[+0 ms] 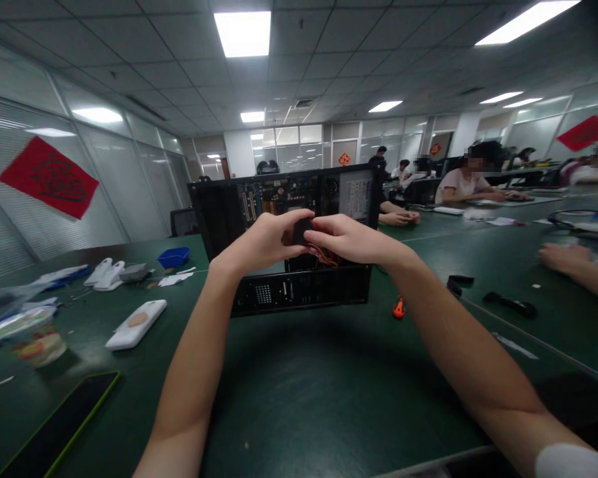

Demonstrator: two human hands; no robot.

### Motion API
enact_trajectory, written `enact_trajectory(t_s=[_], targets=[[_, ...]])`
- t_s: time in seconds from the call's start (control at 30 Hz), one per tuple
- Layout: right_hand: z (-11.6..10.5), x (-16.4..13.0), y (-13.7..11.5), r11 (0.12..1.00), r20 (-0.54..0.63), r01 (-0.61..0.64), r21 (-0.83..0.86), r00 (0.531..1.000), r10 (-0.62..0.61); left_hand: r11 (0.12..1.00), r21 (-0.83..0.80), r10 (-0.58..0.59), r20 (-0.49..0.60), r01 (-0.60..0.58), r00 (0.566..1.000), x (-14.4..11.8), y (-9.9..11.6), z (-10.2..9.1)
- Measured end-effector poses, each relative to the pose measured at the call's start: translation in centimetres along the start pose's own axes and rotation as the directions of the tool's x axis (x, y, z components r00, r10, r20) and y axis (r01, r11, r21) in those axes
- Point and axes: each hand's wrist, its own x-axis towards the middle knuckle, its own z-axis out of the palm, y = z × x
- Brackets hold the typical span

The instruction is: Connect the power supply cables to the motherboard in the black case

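Green covers the table (279, 392), whose surface runs on toward the far edge and carries everything at hand. The black case (323, 289) rises beyond the forearms, its top above the table's far edge and its open side turned to the wearer, probably so both hands can get at the inside. Within it show a board (299, 189) and, at its upper right corner, a labelled unit (355, 194).

Both hands meet in front of that opening. The left hand (264, 244) curls thumb and forefinger around a dark part from its left; the right hand (351, 240) pinches from the other side, fingertips almost touching the left's. What the lower fingers do is hidden.

Along the table's left side, set apart from the forearms perhaps to spare them room, lie a phone (64, 428) toward the near edge, a tub (37, 335), a white block (137, 324) and, farther back, a blue tray (173, 257). An orange tool (398, 307) rests just beyond the case's lower right corner, seemingly handy for the right arm.

Smallest are the part (301, 231), held before the case's middle, likely two-handed for steadiness, and thin wires (323, 255) below the right fingers.
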Motion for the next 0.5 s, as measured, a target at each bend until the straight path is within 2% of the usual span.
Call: enact_trajectory(t_s=[0.13, 0.3, 0.5], targets=[[0.32, 0.35, 0.36, 0.999, 0.004, 0.030, 0.025, 1.000, -0.030, 0.999, 0.018, 0.026, -0.002, -0.026, 1.000, -0.06, 0.39, -0.16], [0.41, 0.45, 0.45, 1.000, 0.028, 0.009, 0.025, 1.000, -0.010, 1.000, -0.007, 0.021, 0.000, -0.021, 1.000, -0.18, 0.35, -0.43], [0.89, 0.31, 0.39, 0.980, -0.013, -0.067, 0.189, 0.997, 0.070, 0.999, 0.024, 0.037, -0.046, -0.036, 0.998, -0.03, 0.05, 0.07]])
